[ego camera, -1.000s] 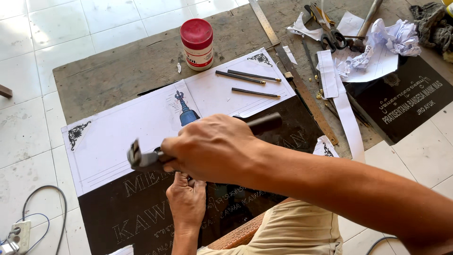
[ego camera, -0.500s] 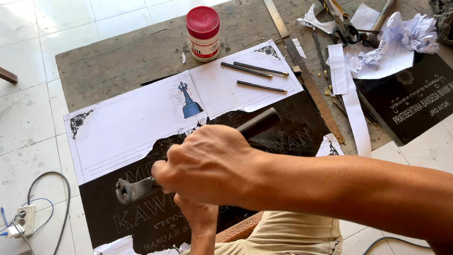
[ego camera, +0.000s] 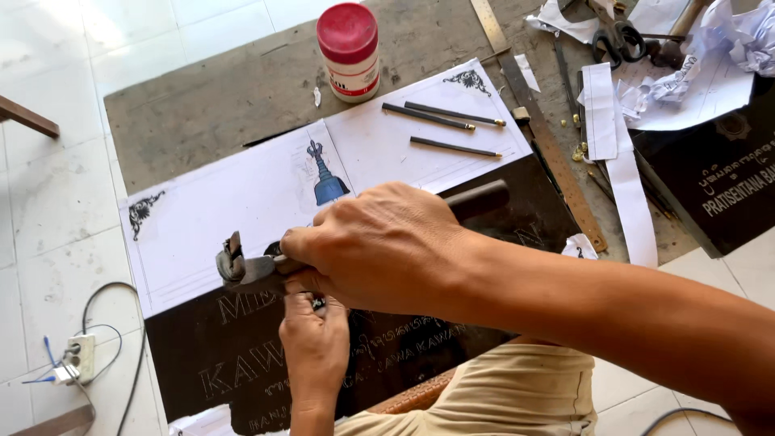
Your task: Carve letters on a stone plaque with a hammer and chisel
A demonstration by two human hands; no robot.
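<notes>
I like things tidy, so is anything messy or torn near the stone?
Yes. At the top right lies a crumpled white paper with loose white paper strips beside it, scattered round black-handled scissors. A small torn paper scrap sits at the edge of the dark engraved stone slab.

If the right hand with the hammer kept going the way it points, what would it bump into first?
The right hand points left, so it would probably cross the white paper sheet first, then bare floor tiles; depth is uncertain.
</notes>
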